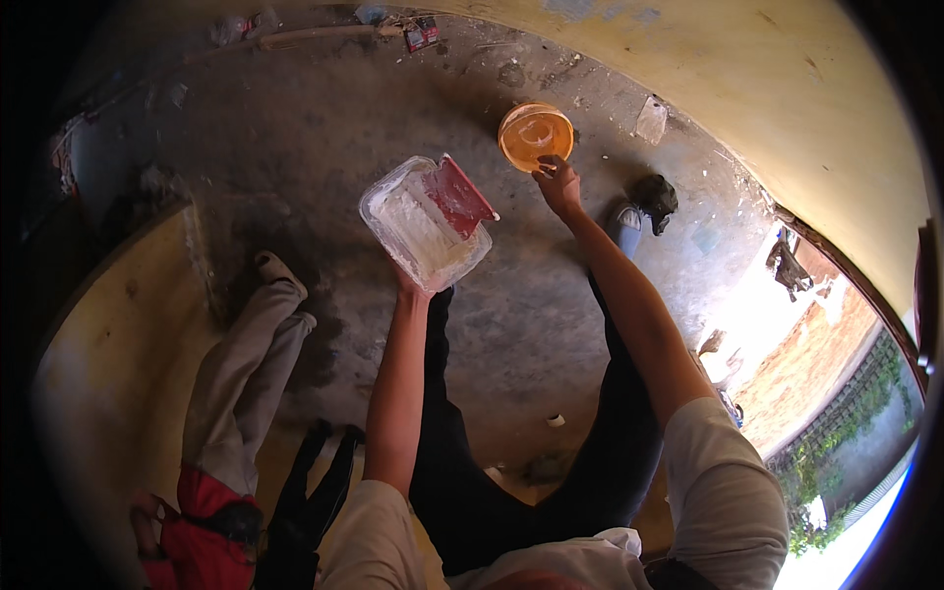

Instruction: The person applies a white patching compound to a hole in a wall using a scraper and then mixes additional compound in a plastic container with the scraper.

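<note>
My left hand (411, 283) holds up a clear rectangular plastic tub (371, 208) from below, its fingers mostly hidden beneath it. White paste (418, 231) coats the inside of the tub. A red scraper (458, 197) smeared with white rests across the tub's right side. Stretched out ahead, my right hand (559, 185) has its fingers pinched at the near rim of a round orange bowl (536, 136). Pale residue marks the bowl's inside. Whether the bowl touches the floor I cannot tell.
Another person in grey trousers (241, 379) is at the left by a low yellowish wall (128, 305). A black plastic bag (653, 200) lies beside my right foot. Debris and a red box (421, 34) litter the floor's far edge. A bright doorway opens at the right.
</note>
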Motion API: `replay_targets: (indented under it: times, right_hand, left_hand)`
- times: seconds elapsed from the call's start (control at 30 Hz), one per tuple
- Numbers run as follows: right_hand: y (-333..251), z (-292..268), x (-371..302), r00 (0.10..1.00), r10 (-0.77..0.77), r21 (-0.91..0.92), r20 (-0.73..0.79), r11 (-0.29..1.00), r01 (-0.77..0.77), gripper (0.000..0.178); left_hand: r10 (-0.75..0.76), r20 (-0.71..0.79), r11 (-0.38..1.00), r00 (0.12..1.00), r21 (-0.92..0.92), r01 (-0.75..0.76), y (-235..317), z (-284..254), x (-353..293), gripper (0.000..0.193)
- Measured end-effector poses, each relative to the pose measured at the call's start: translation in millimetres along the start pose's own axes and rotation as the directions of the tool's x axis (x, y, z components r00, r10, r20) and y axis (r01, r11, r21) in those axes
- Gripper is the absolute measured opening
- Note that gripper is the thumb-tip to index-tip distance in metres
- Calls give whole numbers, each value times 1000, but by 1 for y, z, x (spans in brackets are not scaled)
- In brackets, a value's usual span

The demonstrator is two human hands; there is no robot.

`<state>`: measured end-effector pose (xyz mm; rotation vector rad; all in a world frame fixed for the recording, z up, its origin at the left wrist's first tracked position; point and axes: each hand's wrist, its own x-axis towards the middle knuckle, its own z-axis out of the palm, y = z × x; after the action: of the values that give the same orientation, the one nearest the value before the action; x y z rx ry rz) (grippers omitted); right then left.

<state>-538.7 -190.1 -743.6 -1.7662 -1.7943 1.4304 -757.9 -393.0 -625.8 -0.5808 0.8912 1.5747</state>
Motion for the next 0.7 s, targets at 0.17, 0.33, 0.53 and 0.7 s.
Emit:
replay_targets:
  times: [0.17,0.33,0.53,0.7]
  right_hand:
    - [-137,-51,-82,965,89,460,246,866,-197,44]
    - [-319,-180,-190,940,-252,400,229,905,145,39]
    - [-462,-253,-276,855,-500,-15,138,862,507,32]
    - [-552,-329,-343,783,-620,-183,-52,777,603,26]
  left_hand:
    - [47,-6,998,999,-38,-47,15,58,-72,69]
    - [20,236,994,971,104,-45,33,166,-145,66]
    - [-125,505,980,854,195,28,67,314,-274,75]
    - [95,500,958,861,190,-216,70,405,-384,79]
